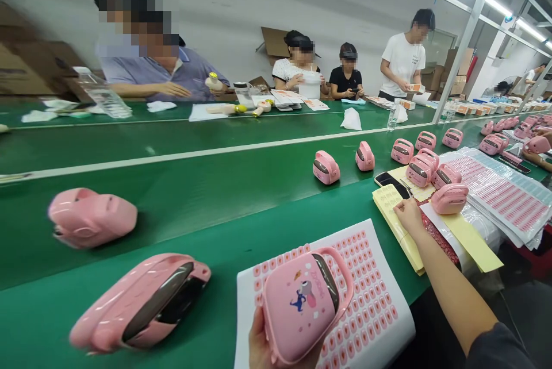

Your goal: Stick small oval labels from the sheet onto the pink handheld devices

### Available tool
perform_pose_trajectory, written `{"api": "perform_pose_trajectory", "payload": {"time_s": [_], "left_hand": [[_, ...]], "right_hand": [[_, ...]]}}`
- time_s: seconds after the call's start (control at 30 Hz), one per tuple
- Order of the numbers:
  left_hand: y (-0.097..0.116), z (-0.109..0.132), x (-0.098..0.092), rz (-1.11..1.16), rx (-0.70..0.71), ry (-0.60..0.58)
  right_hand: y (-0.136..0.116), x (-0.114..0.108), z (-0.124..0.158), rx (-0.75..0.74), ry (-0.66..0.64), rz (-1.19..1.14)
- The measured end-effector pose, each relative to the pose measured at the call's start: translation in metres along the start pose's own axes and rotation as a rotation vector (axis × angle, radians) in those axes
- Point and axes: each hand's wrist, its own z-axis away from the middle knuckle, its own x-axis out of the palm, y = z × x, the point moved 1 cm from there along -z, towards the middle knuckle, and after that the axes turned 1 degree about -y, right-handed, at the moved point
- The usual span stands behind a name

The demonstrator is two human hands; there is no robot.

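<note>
My left hand [263,340] grips a pink plastic device [297,306] with a loop handle and a cartoon sticker on its face. It is held above a white sheet of small pink labels [371,294]. My right hand [409,215] rests its fingertips on a stack of yellow sheets [394,222]. Another pink device [449,199] stands just beyond that hand on loose paper. Two more pink devices [92,218] [140,300] lie on the green conveyor belt [181,225] to my left, and the nearer one looks blurred.
Several pink devices stand in rows along the belt's right side, beside a stack of label sheets [502,196] and a phone [390,184]. Across the belt, several people work at a green bench with papers, bottles and cartons. Another person's hand [535,150] is at the far right.
</note>
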Motion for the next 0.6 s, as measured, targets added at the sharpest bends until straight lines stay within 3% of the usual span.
{"api": "perform_pose_trajectory", "payload": {"time_s": [0.17,0.37,0.6], "left_hand": [[0.005,-0.001,0.007,-0.075,0.025,0.197],[0.007,-0.007,0.042,-0.061,0.021,0.560],[0.008,-0.010,0.051,-0.118,0.055,0.555]], "right_hand": [[0.006,-0.005,-0.001,0.011,-0.069,-0.081],[0.004,-0.007,0.000,0.021,-0.033,-0.051],[-0.004,-0.005,-0.001,0.015,0.043,0.078]]}}
